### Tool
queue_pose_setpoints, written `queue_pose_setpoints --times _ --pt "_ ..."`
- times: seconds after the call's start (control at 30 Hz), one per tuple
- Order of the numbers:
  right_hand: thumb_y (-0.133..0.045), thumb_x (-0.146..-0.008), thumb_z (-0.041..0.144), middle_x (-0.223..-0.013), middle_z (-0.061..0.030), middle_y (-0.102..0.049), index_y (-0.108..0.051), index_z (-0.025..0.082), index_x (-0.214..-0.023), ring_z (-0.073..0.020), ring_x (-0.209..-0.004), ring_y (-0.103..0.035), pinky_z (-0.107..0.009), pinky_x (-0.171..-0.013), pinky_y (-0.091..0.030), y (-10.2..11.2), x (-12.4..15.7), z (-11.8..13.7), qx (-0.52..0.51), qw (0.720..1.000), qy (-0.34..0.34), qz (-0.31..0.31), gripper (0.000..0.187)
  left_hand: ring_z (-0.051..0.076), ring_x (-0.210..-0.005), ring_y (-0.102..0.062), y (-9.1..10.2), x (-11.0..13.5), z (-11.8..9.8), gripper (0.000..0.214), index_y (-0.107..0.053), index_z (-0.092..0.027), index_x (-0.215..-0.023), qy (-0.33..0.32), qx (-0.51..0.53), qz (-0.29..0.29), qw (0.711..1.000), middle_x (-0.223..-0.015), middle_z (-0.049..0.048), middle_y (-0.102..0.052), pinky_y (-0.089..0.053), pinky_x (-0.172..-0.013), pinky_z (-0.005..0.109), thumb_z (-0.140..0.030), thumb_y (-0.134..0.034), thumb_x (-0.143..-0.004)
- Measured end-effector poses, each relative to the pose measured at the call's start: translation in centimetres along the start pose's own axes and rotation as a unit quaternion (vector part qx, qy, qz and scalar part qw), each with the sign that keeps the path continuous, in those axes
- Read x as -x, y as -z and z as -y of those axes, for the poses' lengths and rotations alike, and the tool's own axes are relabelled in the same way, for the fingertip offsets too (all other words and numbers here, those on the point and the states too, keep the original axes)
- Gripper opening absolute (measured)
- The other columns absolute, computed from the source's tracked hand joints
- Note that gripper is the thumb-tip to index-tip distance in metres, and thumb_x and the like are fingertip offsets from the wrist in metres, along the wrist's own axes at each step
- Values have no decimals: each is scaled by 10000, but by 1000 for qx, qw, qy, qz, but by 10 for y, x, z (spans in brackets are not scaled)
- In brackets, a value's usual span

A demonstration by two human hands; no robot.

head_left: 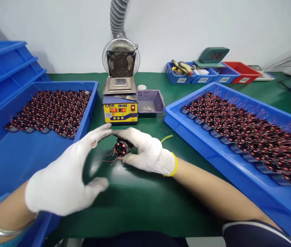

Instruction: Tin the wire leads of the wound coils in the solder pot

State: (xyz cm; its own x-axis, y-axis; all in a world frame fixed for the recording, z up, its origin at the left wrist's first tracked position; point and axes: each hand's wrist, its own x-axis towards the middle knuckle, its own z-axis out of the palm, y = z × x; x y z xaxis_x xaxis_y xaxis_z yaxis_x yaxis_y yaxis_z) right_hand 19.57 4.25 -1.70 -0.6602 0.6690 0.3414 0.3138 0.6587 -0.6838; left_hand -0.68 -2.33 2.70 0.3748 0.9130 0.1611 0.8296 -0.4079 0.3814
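Observation:
Both my hands wear white knit gloves. My right hand (145, 151) is closed around a small round motor coil (121, 148) wound with red copper wire, thin leads trailing to the left. It holds the coil just above the green mat (140, 192), in front of the yellow solder pot (120, 108). My left hand (65, 175) hovers beside the coil, fingers stretched out and spread, its fingertip close to the right hand's fingertips, holding nothing.
A blue tray (83, 116) at left holds several finished coils; a larger blue tray (186, 127) at right holds many more. Behind the solder pot are a fume fan (121, 61) and a small grey dish (150, 101). Small bins (204, 77) sit at the back right.

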Motion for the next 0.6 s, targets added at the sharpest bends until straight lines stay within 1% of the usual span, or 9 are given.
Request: queue_pose_setpoints --times 0.07,0.17,0.27,0.3,0.37,0.43,0.5,0.53,0.6 --pt "-614 -699 201 -1118 -62 -580 -495 222 -1230 -196 -944 -597 -326 -808 -492 -3 1 1 26 1000 0 -10 545 299 -1127 -530 -4 -2 -4 809 -362 -236 -1331 11 -31 -21 999 -1289 101 -518 -464 -922 404 -465 -678 -622" --pt "-582 -714 203 -1100 -68 -577 -522 214 -1174 -195 -949 -591 -311 -792 -497 -6 3 2 37 998 18 -54 465 260 -866 -622 -13 -9 -5 536 -538 -207 -1111 39 -61 -26 997 -976 84 -655 -480 -742 377 -571 -561 -719" --pt "-545 -720 189 -1092 -76 -572 -519 197 -1155 -190 -976 -579 -303 -801 -498 -7 3 2 39 994 44 -94 435 191 -668 -600 -20 -13 -2 293 -575 -209 -790 53 -15 19 998 -721 31 -637 -424 -595 305 -467 -443 -833" --pt "-535 -723 187 -1095 -78 -567 -515 196 -1154 -188 -979 -577 -302 -800 -499 -7 3 2 40 993 51 -100 431 167 -607 -575 -21 -13 0 278 -548 -209 -705 49 15 27 998 -646 14 -608 -401 -560 288 -400 -413 -855" --pt "-529 -729 195 -1099 -79 -558 -509 202 -1154 -186 -972 -574 -304 -792 -503 -6 4 2 46 992 57 -107 426 132 -523 -521 -22 -11 4 278 -498 -209 -610 32 77 8 997 -555 -11 -553 -370 -521 268 -285 -392 -855" --pt "-544 -723 207 -1091 -77 -556 -507 208 -1148 -189 -964 -573 -309 -788 -505 -4 4 2 51 990 56 -120 427 117 -495 -498 -21 -7 9 235 -513 -210 -614 19 141 -53 988 -538 -26 -535 -368 -507 260 -253 -435 -832" --pt "-569 -709 213 -1077 -73 -559 -510 211 -1136 -192 -954 -575 -314 -785 -506 -2 5 1 59 987 48 -143 431 112 -492 -503 -19 -4 14 168 -556 -221 -679 43 210 -154 964 -549 -42 -543 -384 -504 255 -270 -491 -826" --pt "-580 -703 210 -1071 -71 -560 -512 212 -1129 -191 -948 -578 -313 -784 -506 0 6 0 63 984 44 -158 431 112 -499 -512 -17 -3 16 140 -572 -230 -719 70 243 -216 943 -555 -49 -546 -399 -514 255 -282 -506 -831" --pt "-597 -691 191 -1065 -68 -558 -516 211 -1116 -183 -935 -582 -306 -787 -504 3 6 0 67 979 39 -191 433 117 -517 -528 -14 -4 19 115 -579 -240 -766 133 289 -340 885 -553 -58 -544 -432 -550 267 -307 -524 -841"
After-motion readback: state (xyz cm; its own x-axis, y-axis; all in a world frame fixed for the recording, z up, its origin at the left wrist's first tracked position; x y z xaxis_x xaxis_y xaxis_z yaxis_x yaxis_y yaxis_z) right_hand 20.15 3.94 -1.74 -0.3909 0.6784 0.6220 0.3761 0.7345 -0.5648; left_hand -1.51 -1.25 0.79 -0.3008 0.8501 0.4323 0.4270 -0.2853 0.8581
